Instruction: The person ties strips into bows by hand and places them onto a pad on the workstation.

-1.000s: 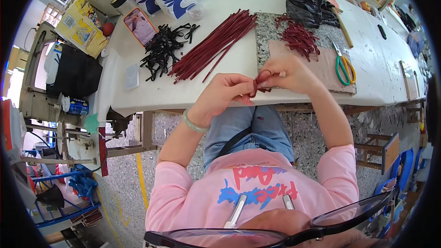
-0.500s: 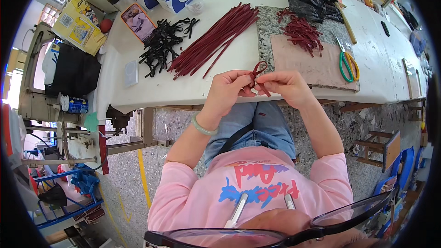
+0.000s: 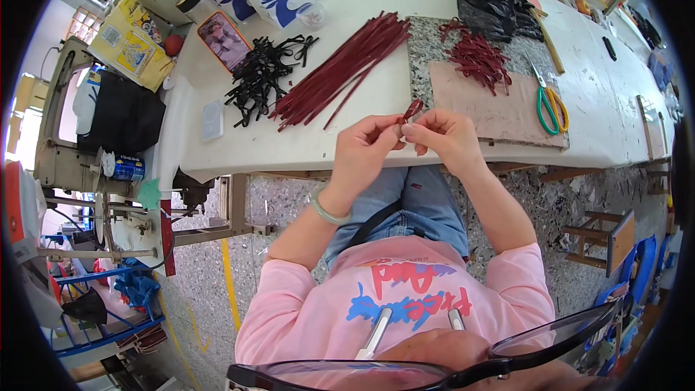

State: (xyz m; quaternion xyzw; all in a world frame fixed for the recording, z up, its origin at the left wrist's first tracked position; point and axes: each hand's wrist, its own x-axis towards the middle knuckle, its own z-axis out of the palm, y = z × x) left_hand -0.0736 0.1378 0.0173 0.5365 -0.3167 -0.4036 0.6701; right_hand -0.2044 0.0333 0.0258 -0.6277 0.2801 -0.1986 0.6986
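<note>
Above my lap, at the table's front edge, both hands meet around a dark red strip (image 3: 413, 108) bent into a small loop. My left hand (image 3: 368, 146) pinches it from the left, thumb against fingertips. From the other side my right hand (image 3: 449, 143) pinches it too, its fingertips almost touching the left ones. Most of the strip's lower part is hidden by the fingers. Beyond the hands lies a long bundle of dark red strips (image 3: 346, 69). A pile of short dark red looped pieces (image 3: 481, 61) rests to the right, and black looped strips (image 3: 257, 76) lie to the left.
Scissors (image 3: 548, 108) with green and yellow handles lie on a pinkish board (image 3: 463, 94) over a speckled slab. A black plastic bag (image 3: 492, 3) sits behind. A phone (image 3: 223, 40) leans upright at left, near a white flat device (image 3: 213, 119). A wooden stool (image 3: 604, 239) stands at right.
The loop above my fingers has become smaller, and the strip's end that hung below is no longer visible. My right hand has curled closer in to the left.
</note>
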